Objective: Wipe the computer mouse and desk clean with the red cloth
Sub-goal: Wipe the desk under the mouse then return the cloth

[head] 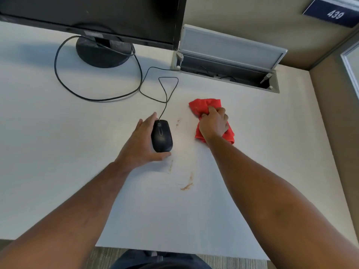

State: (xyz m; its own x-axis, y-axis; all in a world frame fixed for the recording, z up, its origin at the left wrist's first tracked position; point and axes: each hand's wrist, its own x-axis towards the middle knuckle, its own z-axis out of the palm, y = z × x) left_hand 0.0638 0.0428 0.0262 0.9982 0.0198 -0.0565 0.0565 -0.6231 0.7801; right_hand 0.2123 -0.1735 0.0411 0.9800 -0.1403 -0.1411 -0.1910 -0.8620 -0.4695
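A black wired computer mouse [162, 136] lies on the white desk [58, 133] near its middle. My left hand [142, 144] cups it from the left, thumb under its near end and fingers along its far side. To the right, my right hand [213, 124] presses down on a crumpled red cloth [202, 106] and grips its folds. Brown crumb smears mark the desk: one [178, 122] between mouse and cloth, one [171, 166] just below the mouse, and a larger one [187, 186] nearer to me.
A black monitor [93, 14] on a round stand [103, 52] stands at the back left. The mouse cable [97, 99] loops across the desk into an open grey cable hatch [229, 61] at the back right. A beige partition wall [334, 133] bounds the right side.
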